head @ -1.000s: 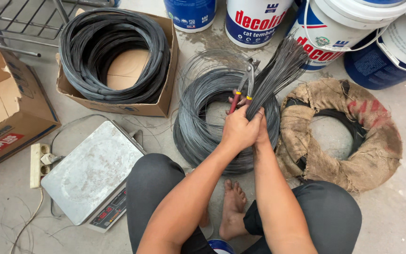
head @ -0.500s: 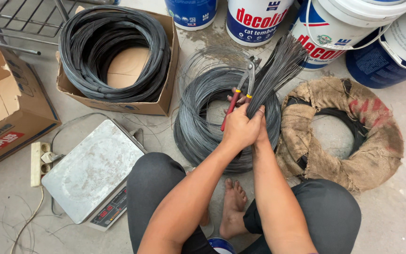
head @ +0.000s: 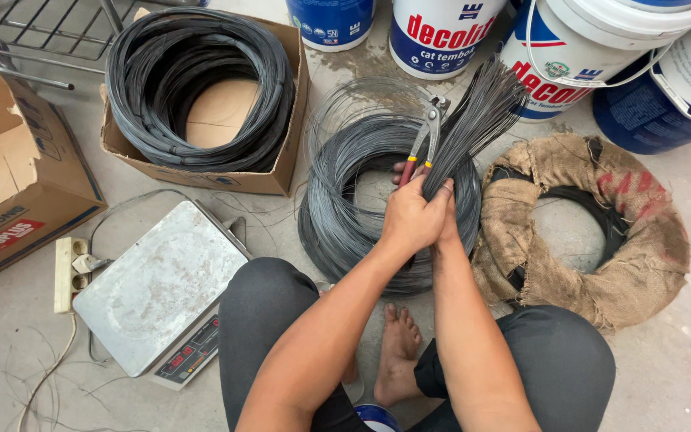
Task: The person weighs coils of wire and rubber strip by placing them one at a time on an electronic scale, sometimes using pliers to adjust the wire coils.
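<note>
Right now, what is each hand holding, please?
Left hand: closed around the bundle of cut wires.
Right hand: mostly hidden behind the left; its grip cannot be told.

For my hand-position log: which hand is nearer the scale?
Left. The left hand grips the wire bundle up and right of the scale; the right hand sits just behind it, farther away.

Pliers point(head: 424, 142) seemingly slightly more upright
</note>
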